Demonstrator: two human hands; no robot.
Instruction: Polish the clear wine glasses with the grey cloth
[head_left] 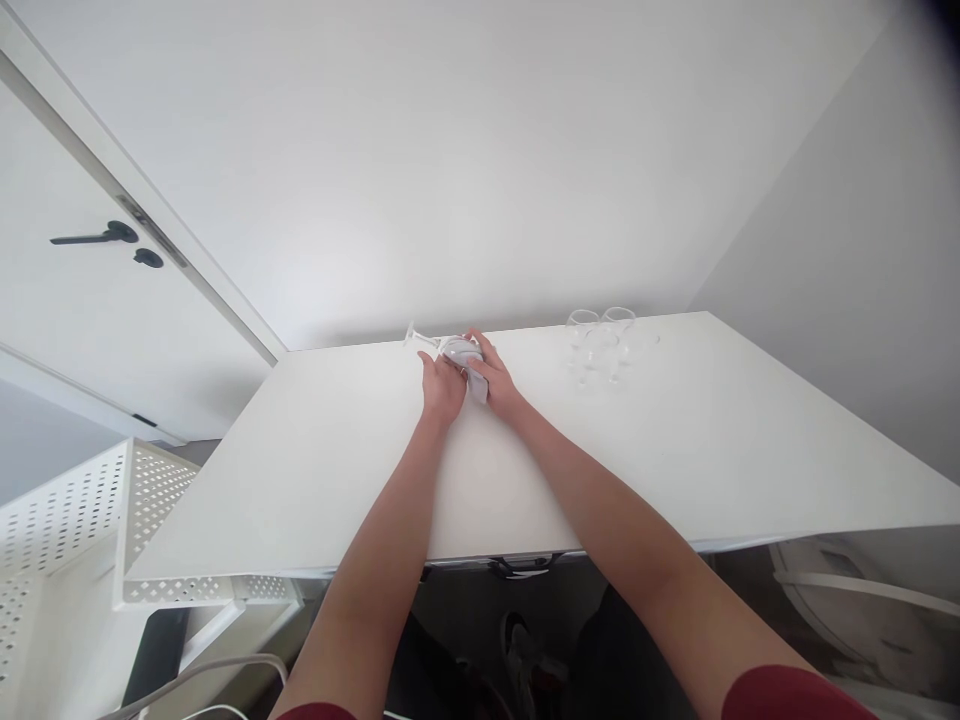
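A clear wine glass (427, 341) is tilted nearly on its side between both hands near the back of the white table, its foot pointing left. Under and around its bowl, my left hand (444, 388) is closed, thumb raised, with some fingers hidden. My right hand (496, 378) is closed on a light grey cloth (478, 384), which it presses against the bowl. The cloth's loose end hangs between the two hands. To the right of my hands stands a small group of clear wine glasses (602, 348); their outlines are faint.
The white table (337, 480) runs along a white wall (465, 170). A door with a black handle (94, 236) is at the left. Beside the table's left end is a white perforated rack (157, 490). A round-backed chair-like object (847, 590) is at the lower right.
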